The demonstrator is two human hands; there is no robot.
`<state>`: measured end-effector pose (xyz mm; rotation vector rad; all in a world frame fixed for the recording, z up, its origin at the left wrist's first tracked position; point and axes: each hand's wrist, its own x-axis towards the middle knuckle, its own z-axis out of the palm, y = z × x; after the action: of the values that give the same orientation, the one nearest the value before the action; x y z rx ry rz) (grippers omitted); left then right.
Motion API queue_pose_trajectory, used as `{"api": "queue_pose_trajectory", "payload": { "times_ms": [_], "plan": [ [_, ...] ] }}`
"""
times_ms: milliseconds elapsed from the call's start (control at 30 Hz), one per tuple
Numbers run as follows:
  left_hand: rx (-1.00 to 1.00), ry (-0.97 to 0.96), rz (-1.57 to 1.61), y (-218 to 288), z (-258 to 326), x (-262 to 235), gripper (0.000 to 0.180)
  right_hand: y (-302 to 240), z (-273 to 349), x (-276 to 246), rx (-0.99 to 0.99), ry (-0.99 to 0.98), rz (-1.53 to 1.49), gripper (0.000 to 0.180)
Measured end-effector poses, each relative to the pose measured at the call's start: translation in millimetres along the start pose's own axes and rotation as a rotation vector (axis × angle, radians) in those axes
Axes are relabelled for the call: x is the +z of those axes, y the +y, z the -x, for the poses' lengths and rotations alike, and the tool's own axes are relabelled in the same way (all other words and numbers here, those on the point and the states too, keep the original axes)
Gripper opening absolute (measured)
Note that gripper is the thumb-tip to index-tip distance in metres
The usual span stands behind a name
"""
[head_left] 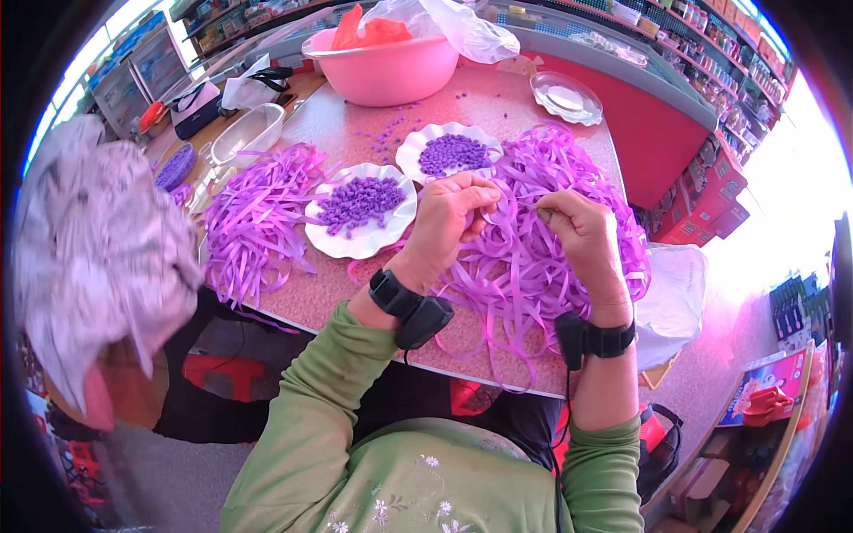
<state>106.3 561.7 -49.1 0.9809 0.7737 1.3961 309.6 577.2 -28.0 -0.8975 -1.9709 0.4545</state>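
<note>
- Two hands meet over the purple ribbon pile (551,222) at the near right of the table (355,302); one strip runs between them.
- Left hand (449,222): fingers curled, tips pinching the strip, likely to keep it taut.
- Right hand (582,235): thumb and forefinger pressed together on the same strip.
- Two white scalloped plates (342,244) of purple beads (360,202) sit just left, within easy reach.
- Second ribbon heap (253,222) lies further left; pink basin (382,71) stands at the far edge, out of the way.
</note>
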Motion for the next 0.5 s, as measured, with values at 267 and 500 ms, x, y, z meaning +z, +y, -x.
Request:
{"api": "queue_pose_trajectory", "payload": {
  "times_ms": [267, 500],
  "plan": [
    [0.005, 0.010, -0.145, -2, 1, 2, 0.007, -5, 2, 3, -0.041, 0.027, 0.036, 0.011],
    [0.043, 0.010, -0.175, -1, 3, 4, 0.006, -10, 3, 1, -0.114, 0.077, 0.194, 0.011]
  ]
}}
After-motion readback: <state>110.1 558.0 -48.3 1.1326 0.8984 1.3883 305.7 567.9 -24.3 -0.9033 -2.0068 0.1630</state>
